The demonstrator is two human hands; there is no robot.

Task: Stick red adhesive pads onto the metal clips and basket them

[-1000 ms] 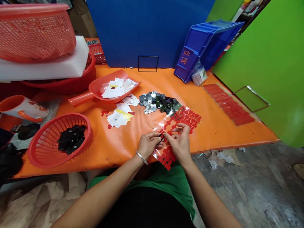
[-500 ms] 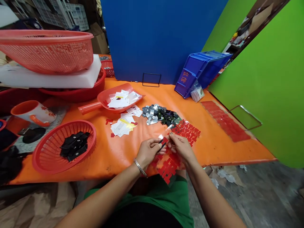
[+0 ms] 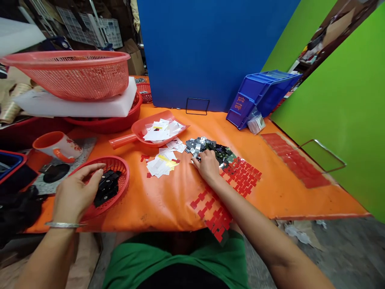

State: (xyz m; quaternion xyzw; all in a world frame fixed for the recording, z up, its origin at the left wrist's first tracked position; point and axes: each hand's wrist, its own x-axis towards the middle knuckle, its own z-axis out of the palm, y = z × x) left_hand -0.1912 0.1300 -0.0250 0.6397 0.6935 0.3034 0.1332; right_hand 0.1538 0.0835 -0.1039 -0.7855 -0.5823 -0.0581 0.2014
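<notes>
My left hand point(image 3: 78, 192), with a bracelet on its wrist, hovers at the near left rim of a red plastic basket point(image 3: 124, 182). Its thumb and fingers are apart with nothing between them. Inside the basket lie small black flat pieces point(image 3: 108, 185), each with a light round spot. My right hand point(image 3: 208, 165) reaches into a pile of small silver and dark metal plates point(image 3: 192, 146). Its fingers are bent together at the pile's near edge; what they grip is hidden. Under my right forearm lies a clear sheet of red stickers point(image 3: 242, 176), some rows peeled away.
Loose paper slips point(image 3: 161, 164) lie left of the pile, before a red dustpan point(image 3: 141, 125) holding more slips. A mug point(image 3: 60, 146) and stacked baskets point(image 3: 78, 76) stand at the left. A blue bin point(image 3: 249, 94) leans at the back right near another red sheet point(image 3: 294, 160).
My hands were together over the sticker sheet, holding a small black piece. They have separated: the left moved to the basket, its piece gone, and the right moved forward onto the metal pile.
</notes>
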